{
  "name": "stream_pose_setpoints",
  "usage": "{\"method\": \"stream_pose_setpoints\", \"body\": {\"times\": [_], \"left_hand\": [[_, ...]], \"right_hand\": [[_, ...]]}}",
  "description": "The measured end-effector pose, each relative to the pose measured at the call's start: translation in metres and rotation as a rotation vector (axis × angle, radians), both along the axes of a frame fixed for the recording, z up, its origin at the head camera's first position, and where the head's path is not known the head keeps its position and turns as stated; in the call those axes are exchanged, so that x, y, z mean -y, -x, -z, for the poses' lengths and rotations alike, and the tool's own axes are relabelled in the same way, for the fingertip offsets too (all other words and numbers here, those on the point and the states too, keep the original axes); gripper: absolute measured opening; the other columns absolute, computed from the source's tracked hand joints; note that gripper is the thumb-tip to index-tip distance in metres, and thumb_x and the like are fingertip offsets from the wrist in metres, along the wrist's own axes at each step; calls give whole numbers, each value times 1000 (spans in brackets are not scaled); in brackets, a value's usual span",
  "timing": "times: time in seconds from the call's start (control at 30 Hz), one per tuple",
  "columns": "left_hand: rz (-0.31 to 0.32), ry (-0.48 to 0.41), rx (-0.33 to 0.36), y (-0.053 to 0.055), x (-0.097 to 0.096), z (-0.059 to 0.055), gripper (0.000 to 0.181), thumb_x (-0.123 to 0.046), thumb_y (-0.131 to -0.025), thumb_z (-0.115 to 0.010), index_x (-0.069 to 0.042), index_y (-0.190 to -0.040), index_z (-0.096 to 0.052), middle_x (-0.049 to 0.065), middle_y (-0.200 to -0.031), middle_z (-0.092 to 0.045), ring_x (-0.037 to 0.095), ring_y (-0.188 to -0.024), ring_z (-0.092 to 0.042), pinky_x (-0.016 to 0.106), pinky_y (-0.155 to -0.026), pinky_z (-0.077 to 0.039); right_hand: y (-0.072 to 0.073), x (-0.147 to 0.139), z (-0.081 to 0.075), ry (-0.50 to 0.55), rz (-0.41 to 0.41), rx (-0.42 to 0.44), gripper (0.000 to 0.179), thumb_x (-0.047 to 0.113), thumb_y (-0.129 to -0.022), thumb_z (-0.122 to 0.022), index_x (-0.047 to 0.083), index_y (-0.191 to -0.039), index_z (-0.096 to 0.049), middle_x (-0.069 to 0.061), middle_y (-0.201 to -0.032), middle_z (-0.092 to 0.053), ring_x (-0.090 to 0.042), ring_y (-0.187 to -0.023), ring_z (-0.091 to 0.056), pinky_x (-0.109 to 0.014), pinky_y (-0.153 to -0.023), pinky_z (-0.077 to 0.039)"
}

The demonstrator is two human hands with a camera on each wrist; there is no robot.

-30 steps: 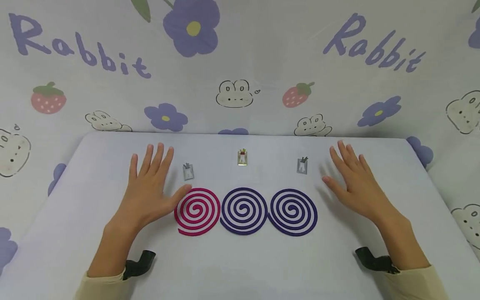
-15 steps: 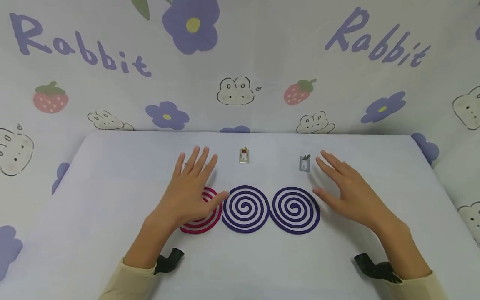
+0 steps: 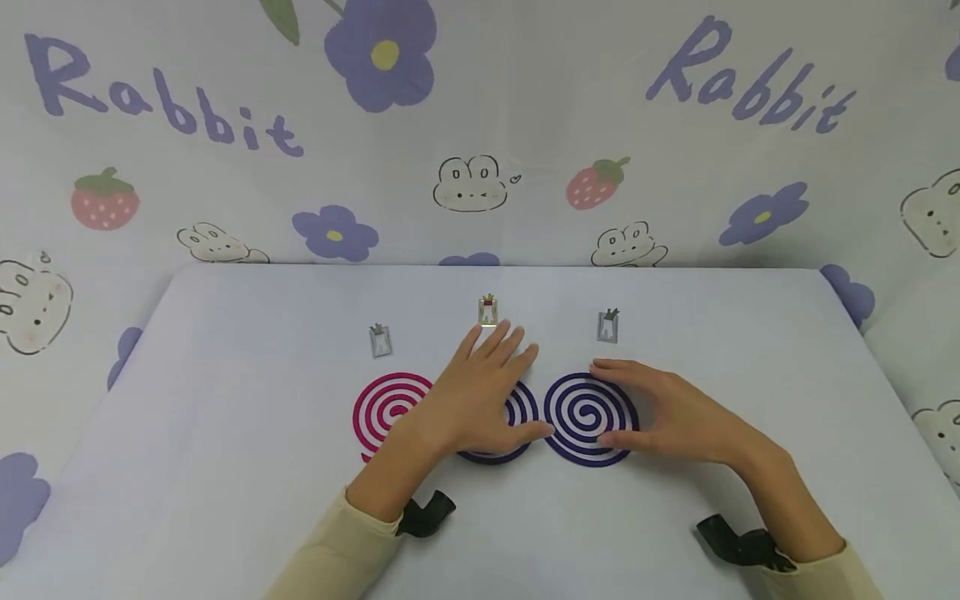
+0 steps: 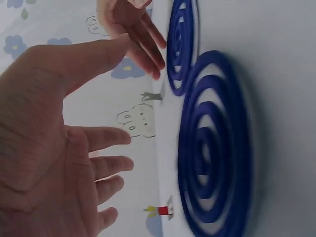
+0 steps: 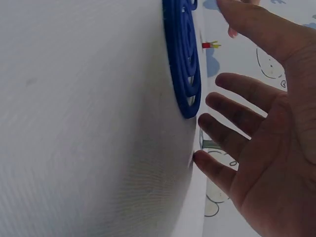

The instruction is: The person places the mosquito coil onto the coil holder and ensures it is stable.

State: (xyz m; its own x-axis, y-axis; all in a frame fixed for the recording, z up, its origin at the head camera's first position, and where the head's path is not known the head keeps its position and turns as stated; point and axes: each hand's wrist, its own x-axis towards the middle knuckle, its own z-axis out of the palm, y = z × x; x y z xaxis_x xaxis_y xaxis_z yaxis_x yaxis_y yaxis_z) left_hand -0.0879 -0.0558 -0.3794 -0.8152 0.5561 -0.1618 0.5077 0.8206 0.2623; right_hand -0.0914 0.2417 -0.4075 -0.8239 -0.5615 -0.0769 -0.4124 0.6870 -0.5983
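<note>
Three mosquito coils lie side by side on the white table: a pink-red one (image 3: 395, 409) at left and two dark blue ones. My left hand (image 3: 480, 404) hovers over the middle blue coil (image 4: 242, 148), fingers spread, hiding much of it in the head view. My right hand (image 3: 675, 417) is at the right blue coil (image 3: 587, 412), its fingers over the far rim and its thumb over the near part. In the right wrist view the fingers (image 5: 224, 136) are bent a little and slightly apart. Neither hand grips anything.
Behind the coils stand three small metal coil stands: silver at left (image 3: 381, 342), gold in the middle (image 3: 488, 311), silver at right (image 3: 608, 326). A cloth printed with rabbits and flowers (image 3: 382, 54) hangs behind the table. Both wrists carry black mounts (image 3: 738, 542).
My left hand has moved right, from beside the pink-red coil to over the middle one. The right hand has moved left and nearer me, to the right blue coil. Coils and stands stay put.
</note>
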Motion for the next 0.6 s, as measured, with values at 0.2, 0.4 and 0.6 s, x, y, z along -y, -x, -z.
{"method": "stream_pose_setpoints", "body": {"times": [0.2, 0.4, 0.6], "left_hand": [[15, -2, -4, -9, -9, 10, 95, -71, -93, -60, -16, -167, -33, 9, -177, -28, 26, -169, -10, 53, -138, -4], [59, -13, -11, -7, -17, 12, 95, -71, -94, -59, -15, -167, -34, 8, -177, -28, 25, -169, -10, 51, -138, -4], [90, 17, 2, -8, -22, 15, 94, -70, -94, -60, -15, -166, -35, 7, -176, -29, 25, -169, -11, 51, -138, -5]], "right_hand": [[-5, -5, 3, -64, -31, 30, 108, 58, -74, -92, 13, -160, -46, -12, -171, -41, -44, -156, -39, -65, -122, -38], [-1, -10, 3, -64, -41, 53, 117, 58, -70, -94, 15, -164, -40, -12, -175, -31, -45, -160, -30, -66, -124, -33], [-1, -8, 7, -57, -39, 64, 119, 59, -69, -95, 14, -164, -39, -13, -175, -31, -46, -160, -30, -67, -124, -34]]}}
